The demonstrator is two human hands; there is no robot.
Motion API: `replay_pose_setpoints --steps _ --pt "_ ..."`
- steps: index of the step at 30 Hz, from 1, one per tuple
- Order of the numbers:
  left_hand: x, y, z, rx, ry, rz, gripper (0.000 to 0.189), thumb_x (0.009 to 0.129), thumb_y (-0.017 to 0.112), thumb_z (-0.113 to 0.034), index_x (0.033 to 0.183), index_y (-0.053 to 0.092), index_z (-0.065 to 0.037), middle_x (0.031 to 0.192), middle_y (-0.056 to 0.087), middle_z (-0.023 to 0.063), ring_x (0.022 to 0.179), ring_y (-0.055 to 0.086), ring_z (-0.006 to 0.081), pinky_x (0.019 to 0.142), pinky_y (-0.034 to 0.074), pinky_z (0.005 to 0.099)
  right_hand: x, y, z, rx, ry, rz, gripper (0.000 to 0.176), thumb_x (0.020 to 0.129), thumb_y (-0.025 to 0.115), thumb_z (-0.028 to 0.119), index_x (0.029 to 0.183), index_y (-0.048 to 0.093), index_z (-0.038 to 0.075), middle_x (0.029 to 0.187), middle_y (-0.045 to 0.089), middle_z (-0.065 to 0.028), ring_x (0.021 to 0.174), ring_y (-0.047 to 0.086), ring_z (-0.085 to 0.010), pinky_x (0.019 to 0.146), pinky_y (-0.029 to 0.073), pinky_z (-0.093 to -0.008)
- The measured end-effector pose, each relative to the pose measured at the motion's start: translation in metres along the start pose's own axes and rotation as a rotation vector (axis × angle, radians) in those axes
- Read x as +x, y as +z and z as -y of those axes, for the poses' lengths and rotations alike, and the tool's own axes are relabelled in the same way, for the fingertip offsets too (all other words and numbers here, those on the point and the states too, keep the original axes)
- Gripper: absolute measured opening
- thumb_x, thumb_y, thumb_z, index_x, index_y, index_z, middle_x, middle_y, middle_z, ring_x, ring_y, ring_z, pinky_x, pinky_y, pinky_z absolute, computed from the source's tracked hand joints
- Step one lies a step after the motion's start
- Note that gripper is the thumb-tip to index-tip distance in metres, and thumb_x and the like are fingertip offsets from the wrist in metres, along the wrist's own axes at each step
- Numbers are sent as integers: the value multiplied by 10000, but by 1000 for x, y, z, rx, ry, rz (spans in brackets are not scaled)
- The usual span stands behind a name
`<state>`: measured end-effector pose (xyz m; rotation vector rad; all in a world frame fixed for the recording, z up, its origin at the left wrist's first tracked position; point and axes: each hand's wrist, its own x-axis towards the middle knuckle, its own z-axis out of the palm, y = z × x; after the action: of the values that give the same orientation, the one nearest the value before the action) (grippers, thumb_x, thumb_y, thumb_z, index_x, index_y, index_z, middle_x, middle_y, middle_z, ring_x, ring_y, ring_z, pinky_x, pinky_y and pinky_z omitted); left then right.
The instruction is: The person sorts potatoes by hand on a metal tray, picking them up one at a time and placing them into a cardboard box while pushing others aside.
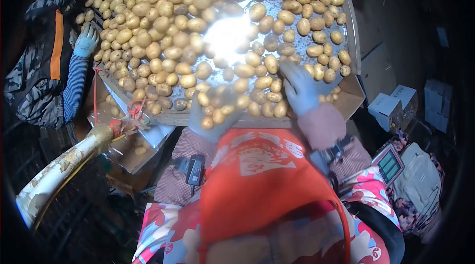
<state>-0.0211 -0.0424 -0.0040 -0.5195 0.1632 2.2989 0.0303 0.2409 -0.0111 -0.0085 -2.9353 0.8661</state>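
Note:
Many yellow-brown potatoes (pixel 163 24) lie over a metal-topped sorting table (pixel 205 68). My left hand (pixel 210 126), in a pale glove, is cupped at the table's near edge with several small potatoes (pixel 217 116) in it. My right hand (pixel 299 88), also gloved, lies palm down on the tabletop. Its fingers stretch forward between potatoes, and I see nothing held in it; its palm side is hidden. A bright glare washes out the middle of the table.
At the left, a co-worker's gloved hand (pixel 86 41) rests by the heap. A peeling white pole (pixel 64 170) rises at lower left near an open cardboard box (pixel 136 155). White cartons (pixel 391 105) and a scale with a green display (pixel 388 165) stand at right.

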Motion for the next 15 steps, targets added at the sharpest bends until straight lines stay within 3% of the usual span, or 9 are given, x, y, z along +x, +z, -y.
replay_pose_setpoints --steps 4,7,9,10,12,14,15 --pt "-2 -15 9 297 60 3 452 1010 434 -471 1168 523 -58 1128 584 107 1076 599 297 913 542 496 68 10 -5 -462 7 282 285 860 614 70 1141 644 35 1078 671 -160 996 674 -316 803 547 -433" --pt "-8 -1 22 145 10 -40 344 1005 426 -463 941 497 -133 939 537 40 910 541 219 749 496 402 74 13 -5 -652 16 439 229 874 603 85 1094 653 51 1032 688 -150 936 698 -296 716 568 -409" --pt "-9 33 31 105 24 -237 330 998 426 -455 850 489 -167 845 514 3 822 513 172 665 472 346 80 13 -3 -694 17 481 210 888 595 93 1085 659 55 1029 695 -151 929 705 -291 707 575 -403" --pt "-10 58 38 196 61 -436 323 995 426 -454 872 496 -164 846 514 -1 819 513 166 666 471 341 78 4 -2 -700 41 502 203 896 593 96 1082 663 55 1033 696 -153 937 705 -292 719 577 -406" --pt "-18 46 37 275 73 -468 343 994 419 -464 1000 528 -138 849 515 -6 812 520 162 689 482 344 76 -7 -2 -654 105 556 201 918 592 107 1092 677 53 1079 700 -164 963 712 -294 756 582 -424" --pt "-18 33 33 141 17 -347 355 999 410 -463 1024 531 -129 829 496 -7 798 511 173 689 483 351 79 6 -11 -676 135 516 195 919 596 129 1076 691 61 1071 705 -168 965 713 -309 763 580 -429" --pt "-18 8 28 65 -9 -200 397 1006 396 -471 1109 537 -114 899 538 21 871 550 207 750 511 384 78 15 -17 -686 152 495 194 920 599 141 1067 699 65 1068 708 -170 966 713 -316 767 579 -432"
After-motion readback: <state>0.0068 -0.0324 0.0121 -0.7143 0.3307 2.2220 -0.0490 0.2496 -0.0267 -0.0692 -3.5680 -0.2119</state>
